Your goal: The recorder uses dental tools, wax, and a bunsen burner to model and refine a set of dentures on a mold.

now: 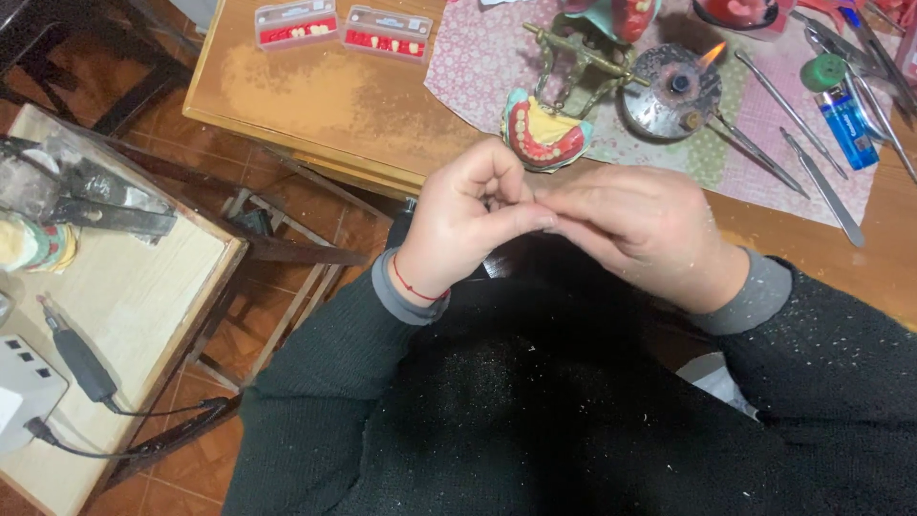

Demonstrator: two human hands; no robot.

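Our hands meet just in front of the denture model [544, 134] on its metal articulator [573, 62]. The left hand [468, 215] is curled, thumb and forefinger pinched together, and the right hand [650, 229] lies fingers-forward against it, so the fingertips [540, 218] of both touch at one spot. Whatever we are pinching is too small to see; we cannot tell if it is a tooth or a bit of wax, only that both hands close on that one point, held above our lap and clear of the surface [315, 105].

We judge the main risk to be dropping the tiny piece. It would fall onto our dark sweater or the tiled floor [306, 220] below the model, and would be hard to find among the pale dust already on the wool.

The second risk is the lit alcohol burner [678, 91] just right of the model, its flame [712, 53] leaning toward the steel instruments [764, 153]. A reach forward from here would bring a sleeve [755, 291] near it. A blue lighter [845, 115] lies further right of the model, not far from the flame either.

Two clear trays of artificial teeth [339, 27] sit well left of the model, near the surface's edge, where an elbow could knock them.

Both wrists are bent inward, forearms converging from either side of the body.
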